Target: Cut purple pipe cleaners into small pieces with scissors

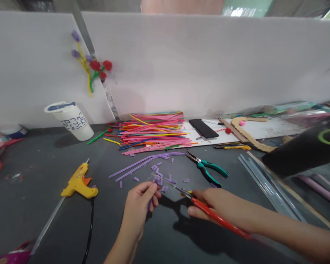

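Note:
My left hand (143, 198) pinches a bunch of purple pipe cleaner (156, 179) between thumb and fingers, just above the dark table. In my right hand (209, 205) is a pair of red-handled pliers (220, 217), whose metal jaws point left toward the purple bunch. Motion blur hides whether the tips touch it. Short purple pipe cleaner pieces (164, 189) lie scattered around my left fingertips. Behind them rest two long purple pipe cleaners (137, 167). Teal-handled long-nose pliers (209, 169) lie beyond my right hand.
A yellow glue gun (81, 183) with its cable stands at left. Farther back are a white cup (74, 123), a pile of coloured pipe cleaners (154, 132) and a black phone (203, 128). Clear glue sticks (269, 187) and a black cylinder (302, 146) occupy the right side.

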The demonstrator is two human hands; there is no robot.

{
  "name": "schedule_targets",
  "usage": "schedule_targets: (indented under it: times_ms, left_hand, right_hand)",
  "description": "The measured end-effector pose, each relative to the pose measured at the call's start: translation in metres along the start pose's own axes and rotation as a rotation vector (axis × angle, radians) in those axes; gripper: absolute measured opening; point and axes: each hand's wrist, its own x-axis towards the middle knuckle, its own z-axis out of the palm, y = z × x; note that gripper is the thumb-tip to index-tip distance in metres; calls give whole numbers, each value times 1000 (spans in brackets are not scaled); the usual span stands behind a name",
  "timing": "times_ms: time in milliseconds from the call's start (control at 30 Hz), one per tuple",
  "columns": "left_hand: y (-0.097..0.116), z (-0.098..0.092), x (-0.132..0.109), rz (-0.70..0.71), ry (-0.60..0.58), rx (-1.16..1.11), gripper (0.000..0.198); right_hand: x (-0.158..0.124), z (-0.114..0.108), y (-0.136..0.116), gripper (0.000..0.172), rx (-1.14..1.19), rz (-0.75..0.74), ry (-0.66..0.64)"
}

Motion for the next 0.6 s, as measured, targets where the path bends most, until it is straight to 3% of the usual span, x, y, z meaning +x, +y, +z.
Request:
schedule_targets:
  times_ms: [600]
  left_hand:
    - [-5,-1,1,43,-19,149,23]
  right_hand:
    - [5,14,0,44,11,15,-34]
